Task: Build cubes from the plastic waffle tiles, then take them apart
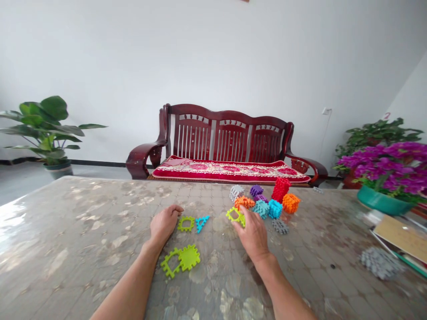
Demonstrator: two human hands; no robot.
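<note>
My right hand (252,233) pinches a lime-green square frame piece (235,215) just above the table, beside a cluster of built toothed blocks: orange (291,202), teal (275,208), red (280,188), purple (256,191) and grey (235,192). My left hand (163,224) rests on the table with its fingers curled, nothing visible in it, next to a small green frame piece (186,223) and a blue triangle piece (201,222). Two joined green pieces (181,260) lie near my left forearm.
The table (83,231) has a glossy mottled cover. A flat grey piece (279,226) lies by the cluster, a grey block (379,262) and books (402,240) at right. A potted purple flower plant (390,178) stands at the right edge. A red wooden bench (227,146) stands behind.
</note>
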